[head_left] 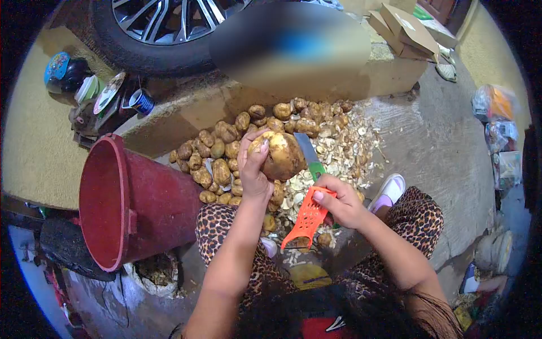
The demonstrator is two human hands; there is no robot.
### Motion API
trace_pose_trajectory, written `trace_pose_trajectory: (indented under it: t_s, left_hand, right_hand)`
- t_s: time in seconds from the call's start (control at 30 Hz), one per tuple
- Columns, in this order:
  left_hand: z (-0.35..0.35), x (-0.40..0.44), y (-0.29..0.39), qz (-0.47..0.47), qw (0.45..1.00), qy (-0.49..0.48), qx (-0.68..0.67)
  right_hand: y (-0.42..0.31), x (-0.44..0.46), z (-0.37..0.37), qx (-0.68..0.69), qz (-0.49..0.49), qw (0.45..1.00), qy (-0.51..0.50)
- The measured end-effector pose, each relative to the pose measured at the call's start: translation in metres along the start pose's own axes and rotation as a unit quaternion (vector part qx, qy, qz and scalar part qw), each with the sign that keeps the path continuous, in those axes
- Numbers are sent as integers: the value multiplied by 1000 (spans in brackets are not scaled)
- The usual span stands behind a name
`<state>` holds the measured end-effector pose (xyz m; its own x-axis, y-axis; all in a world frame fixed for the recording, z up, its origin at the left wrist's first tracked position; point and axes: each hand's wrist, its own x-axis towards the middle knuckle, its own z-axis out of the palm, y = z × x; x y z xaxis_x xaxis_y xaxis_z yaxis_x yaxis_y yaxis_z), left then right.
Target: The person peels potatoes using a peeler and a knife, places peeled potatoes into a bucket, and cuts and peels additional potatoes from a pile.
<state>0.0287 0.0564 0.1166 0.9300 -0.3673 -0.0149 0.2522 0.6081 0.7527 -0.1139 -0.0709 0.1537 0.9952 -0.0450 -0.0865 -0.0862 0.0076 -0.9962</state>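
My left hand point(257, 169) is closed around a large potato point(285, 157), brown with dirt on the right and paler yellow near the thumb. In my right hand point(341, 202) are two tools. One is an orange peeler point(310, 217) with a perforated handle, its forked end pointing down to the left. The other is a knife point(306, 148) with a green handle, its blade slanting up beside the potato's right side; I cannot tell whether it touches. Several unpeeled potatoes point(227, 133) lie heaped on the ground beyond my hands, with a spread of pale peelings point(353, 141) to their right.
A tilted red bucket point(161, 186) lies at my left, its mouth facing left. Behind the potatoes runs a low concrete ledge point(175, 121) with a car wheel point(164, 34) beyond. A blue cup point(141, 103) and cardboard boxes point(403, 31) are farther back. Bagged goods point(499, 121) line the right.
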Motion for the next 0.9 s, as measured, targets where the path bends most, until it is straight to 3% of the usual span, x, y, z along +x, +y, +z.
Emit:
trace_pose_trajectory:
  t_s: [0.37,0.47,0.67,0.9]
  left_hand:
    - [5,0,2,16,1000,-12,7]
    - [-1,7,0,96,990,-39,95]
    - [6,3,12,120,963,-148,188]
    - [5,2,3,90,983,-75,144]
  right_hand:
    - [-3,0,0,-17,2,1000,-14]
    - [-9,-2,-6,-44,28,998,-37]
    - [-25,-4,-15,-124,68,986,-84]
    - [4,-1,-2,-87,-51,995,-19]
